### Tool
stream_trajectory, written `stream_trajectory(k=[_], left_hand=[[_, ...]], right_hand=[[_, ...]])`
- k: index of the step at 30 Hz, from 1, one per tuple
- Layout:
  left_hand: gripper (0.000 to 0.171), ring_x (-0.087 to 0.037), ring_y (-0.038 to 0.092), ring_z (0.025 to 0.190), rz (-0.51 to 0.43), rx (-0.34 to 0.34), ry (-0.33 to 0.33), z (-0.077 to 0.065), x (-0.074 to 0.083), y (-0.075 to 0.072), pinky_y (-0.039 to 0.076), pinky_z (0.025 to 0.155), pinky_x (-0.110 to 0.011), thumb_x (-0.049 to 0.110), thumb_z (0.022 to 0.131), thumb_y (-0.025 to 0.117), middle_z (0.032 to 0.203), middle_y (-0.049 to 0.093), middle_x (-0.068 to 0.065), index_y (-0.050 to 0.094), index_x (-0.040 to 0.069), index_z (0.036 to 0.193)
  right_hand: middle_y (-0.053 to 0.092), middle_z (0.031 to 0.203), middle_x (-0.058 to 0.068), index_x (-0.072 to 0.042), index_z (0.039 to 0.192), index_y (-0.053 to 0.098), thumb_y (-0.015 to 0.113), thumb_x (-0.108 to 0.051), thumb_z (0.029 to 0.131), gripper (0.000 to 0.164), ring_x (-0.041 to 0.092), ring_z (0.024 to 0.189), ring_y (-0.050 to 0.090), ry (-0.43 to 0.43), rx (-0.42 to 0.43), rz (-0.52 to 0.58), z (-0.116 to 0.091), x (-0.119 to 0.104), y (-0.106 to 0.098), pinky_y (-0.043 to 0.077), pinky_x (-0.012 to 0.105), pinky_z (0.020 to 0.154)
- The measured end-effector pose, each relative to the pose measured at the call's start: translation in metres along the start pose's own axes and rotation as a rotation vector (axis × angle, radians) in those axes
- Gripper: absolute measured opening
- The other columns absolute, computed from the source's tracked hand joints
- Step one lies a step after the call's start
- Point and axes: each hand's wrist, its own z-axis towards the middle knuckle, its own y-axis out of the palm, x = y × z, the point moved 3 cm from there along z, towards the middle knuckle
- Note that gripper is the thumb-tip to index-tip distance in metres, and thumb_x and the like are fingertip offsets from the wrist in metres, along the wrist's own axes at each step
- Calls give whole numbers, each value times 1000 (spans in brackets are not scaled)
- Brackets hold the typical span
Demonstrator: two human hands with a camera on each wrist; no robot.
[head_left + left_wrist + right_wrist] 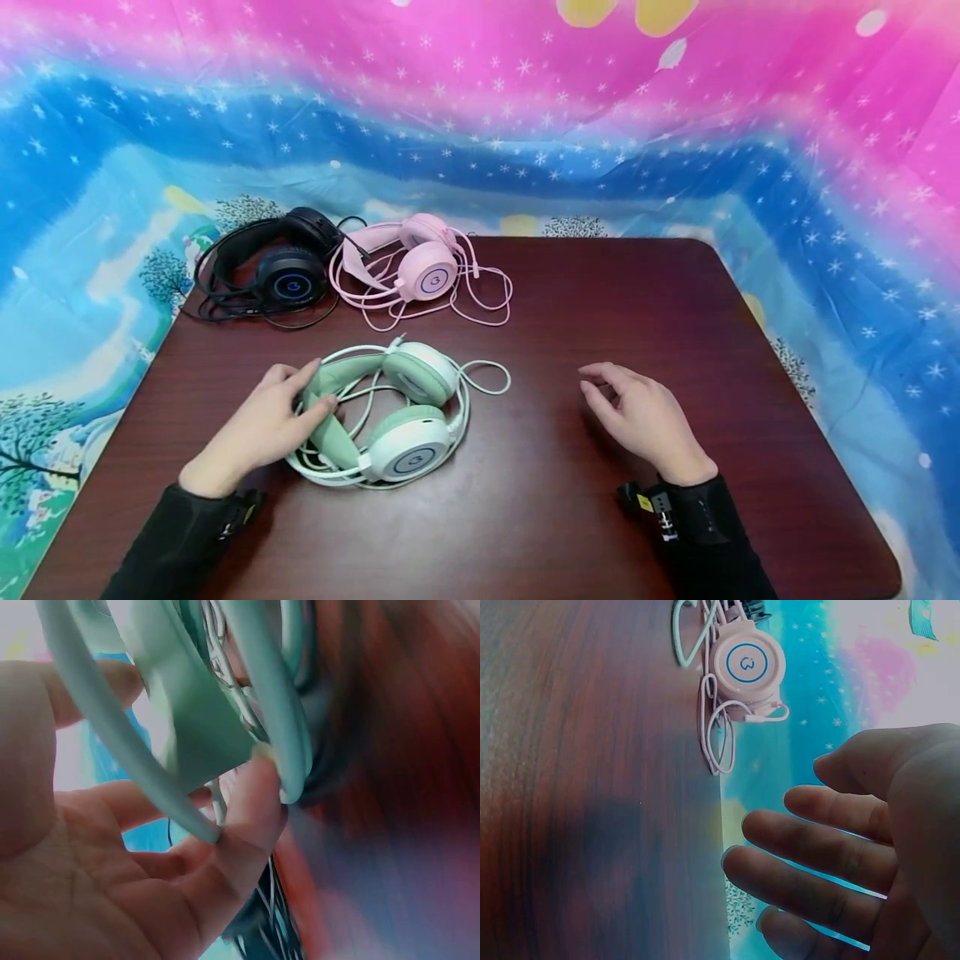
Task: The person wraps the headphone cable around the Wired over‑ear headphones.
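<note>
A pale green and white headset (408, 450) lies on the table with its ear cups turned right and its cable looped around it. My left hand (258, 425) grips its headband at the left end. In the left wrist view, the padded green band (199, 727) sits between the thumb and the other fingers, and thin outer hoops cross in front of the hand. Apart on the right, my right hand (648, 417) hovers over the table with relaxed fingers and holds nothing. The right wrist view shows its fingers (810, 885) loosely spread.
Behind the green headset, a pink headset (427, 275) with looped cable lies beside a black headset (292, 279) at the back left. All are on a dark reddish-brown table (600, 292) with rounded corners. A patterned pink and blue cloth (480, 142) surrounds it.
</note>
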Motion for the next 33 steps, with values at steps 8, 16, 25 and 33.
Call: stream_trajectory(k=[8,16,25,33], left_hand=[[71,-41,60,110,34,-36,42,21,36,6,53,97,-59,31,109,65,125,55,-34,44,-20,155],[66,-40,72,119,-130,-100,-32,26,51,13,55,104,-59,35,109,65,128,73,-27,54,-11,154],[87,-42,69,103,-11,-190,-229,30,45,27,56,83,-53,75,100,59,111,71,-26,65,-9,121],[55,-32,63,89,-82,-150,-260,37,36,31,49,77,-42,52,101,61,90,65,-13,62,-3,108]], right_hand=[[78,106,-4,-17,131,77,70,-27,109,25,8,80,66,9,12,-3,0,0,0,54,32,70],[78,106,-7,-19,131,77,69,-28,110,24,5,79,64,24,-24,14,-3,-6,8,52,30,69],[77,102,-9,-21,128,78,69,-28,110,22,5,82,67,39,-19,0,-8,-9,8,54,32,71],[78,102,-8,-21,129,78,69,-29,110,22,5,80,65,37,-18,-2,-9,-8,9,52,31,70]])
